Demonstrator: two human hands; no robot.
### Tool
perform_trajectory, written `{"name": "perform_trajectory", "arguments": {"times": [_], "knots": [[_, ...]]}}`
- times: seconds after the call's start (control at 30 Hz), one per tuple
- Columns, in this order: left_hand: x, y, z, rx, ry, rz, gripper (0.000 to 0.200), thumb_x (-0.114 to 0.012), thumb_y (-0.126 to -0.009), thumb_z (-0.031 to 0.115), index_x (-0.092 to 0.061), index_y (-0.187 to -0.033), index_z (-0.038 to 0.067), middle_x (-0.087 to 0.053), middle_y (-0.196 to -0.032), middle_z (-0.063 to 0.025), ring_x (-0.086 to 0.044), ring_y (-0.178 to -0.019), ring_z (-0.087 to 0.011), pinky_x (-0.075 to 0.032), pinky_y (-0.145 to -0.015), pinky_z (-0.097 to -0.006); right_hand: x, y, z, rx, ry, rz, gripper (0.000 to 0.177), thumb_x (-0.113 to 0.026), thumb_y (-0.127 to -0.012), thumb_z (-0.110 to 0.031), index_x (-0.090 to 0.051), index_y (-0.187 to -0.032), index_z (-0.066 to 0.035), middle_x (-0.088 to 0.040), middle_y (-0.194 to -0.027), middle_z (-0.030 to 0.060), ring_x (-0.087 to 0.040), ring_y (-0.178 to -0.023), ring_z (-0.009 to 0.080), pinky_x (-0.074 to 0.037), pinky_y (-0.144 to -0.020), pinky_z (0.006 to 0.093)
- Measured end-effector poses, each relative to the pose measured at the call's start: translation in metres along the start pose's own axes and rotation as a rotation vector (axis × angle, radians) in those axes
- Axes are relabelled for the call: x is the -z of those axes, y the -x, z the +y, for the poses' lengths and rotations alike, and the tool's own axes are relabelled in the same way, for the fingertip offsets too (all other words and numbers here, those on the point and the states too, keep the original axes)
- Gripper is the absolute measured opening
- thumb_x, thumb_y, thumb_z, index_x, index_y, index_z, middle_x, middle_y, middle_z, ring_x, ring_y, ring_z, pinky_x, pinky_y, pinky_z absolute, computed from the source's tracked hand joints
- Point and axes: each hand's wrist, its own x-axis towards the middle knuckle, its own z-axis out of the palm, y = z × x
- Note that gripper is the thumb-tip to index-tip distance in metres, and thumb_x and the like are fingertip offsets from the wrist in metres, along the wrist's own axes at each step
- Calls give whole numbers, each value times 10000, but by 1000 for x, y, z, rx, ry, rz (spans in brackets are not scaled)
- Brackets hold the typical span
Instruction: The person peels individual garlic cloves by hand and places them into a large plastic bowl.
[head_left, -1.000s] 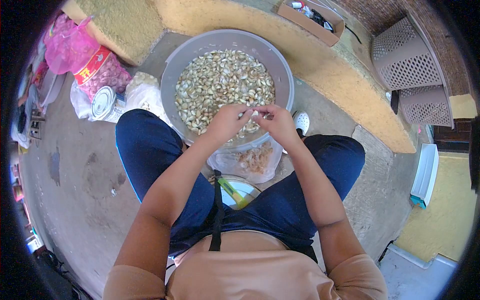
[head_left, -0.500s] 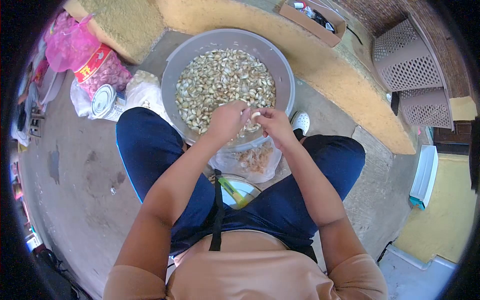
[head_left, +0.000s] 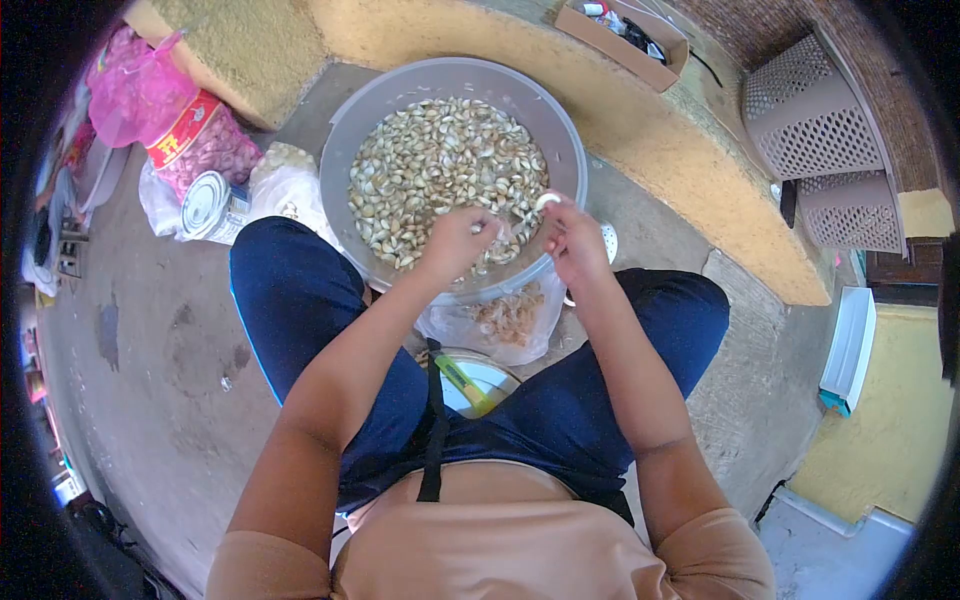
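Many garlic cloves [head_left: 440, 165] lie in a large grey plastic basin [head_left: 352, 105] between my knees. Over its right rim, my right hand [head_left: 577, 245] is closed, pinching a pale, curved garlic clove [head_left: 548, 200] at its fingertips. Closer to the basin's middle, my left hand [head_left: 457, 245] is closed above the cloves. A thin, whitish scrap that looks like garlic skin [head_left: 499, 231] shows at its fingertips. The two hands are apart. Just below the basin, a clear plastic bag [head_left: 537, 343] bears brownish papery skins [head_left: 508, 318].
A green-handled tool [head_left: 463, 384] lies on a round white lid-like surface [head_left: 492, 376] between my legs. To the left stand a pink mesh sack [head_left: 215, 155] and a tin can [head_left: 207, 203]. A low yellow wall [head_left: 660, 165] runs behind, with a cardboard box [head_left: 625, 45] on it.
My hands have separated. The right hand has moved right and slightly up with the garlic clove, while the left stays over the basin with a whitish scrap at its fingers.
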Motion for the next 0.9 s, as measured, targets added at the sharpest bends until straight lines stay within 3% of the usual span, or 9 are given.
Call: {"name": "perform_trajectory", "arguments": {"times": [0.13,0.27,0.43,0.47,0.53,0.73,0.9], "knots": [[-16,8,-7,-59,-136,-120,185,-568,-772,222,-623,-779,45,-604,-669,-92,-564,-581,-172,-448,-576,-291,14,-11,-18,238,67,112,216,-548,-757,-94,-534,-971,-66,-506,-705,-32,-337,-456,43,-301,-418,196],[-36,19,-17,-129,-170,-279,180,-572,-752,240,-637,-792,77,-613,-721,-127,-587,-646,-248,-456,-620,-339,15,-7,-32,300,102,154,222,-555,-760,-90,-540,-979,-55,-505,-698,-33,-336,-448,41,-305,-417,199],[-56,27,-27,30,-322,-592,202,-577,-694,240,-645,-824,101,-609,-770,-141,-583,-702,-280,-454,-651,-360,10,-4,-26,302,207,127,230,-566,-762,-92,-552,-987,-44,-481,-630,-43,-347,-448,37,-308,-411,201],[-58,30,-25,69,-371,-653,202,-579,-687,231,-645,-830,105,-612,-785,-134,-585,-715,-277,-456,-655,-362,11,-6,-25,316,219,122,230,-566,-765,-99,-557,-984,-32,-507,-678,-20,-371,-461,41,-314,-401,201],[-62,37,-23,2,-483,-691,201,-581,-672,214,-647,-837,121,-615,-806,-119,-587,-738,-273,-458,-660,-376,13,-10,-22,342,242,111,234,-566,-770,-112,-568,-980,-7,-560,-773,25,-418,-488,50,-327,-381,199],[-77,43,-29,13,-579,-704,246,-584,-660,207,-611,-896,141,-605,-836,-119,-580,-798,-284,-455,-681,-402,10,-13,-18,345,348,120,242,-586,-754,-122,-579,-966,-6,-555,-759,17,-438,-511,52,-336,-386,196],[-74,44,-19,44,-511,-629,299,-589,-659,230,-572,-940,132,-595,-844,-137,-574,-812,-295,-453,-690,-394,18,-31,-4,252,445,98,234,-579,-746,-129,-578,-956,-24,-473,-609,-36,-354,-421,42,-315,-378,206]]}}
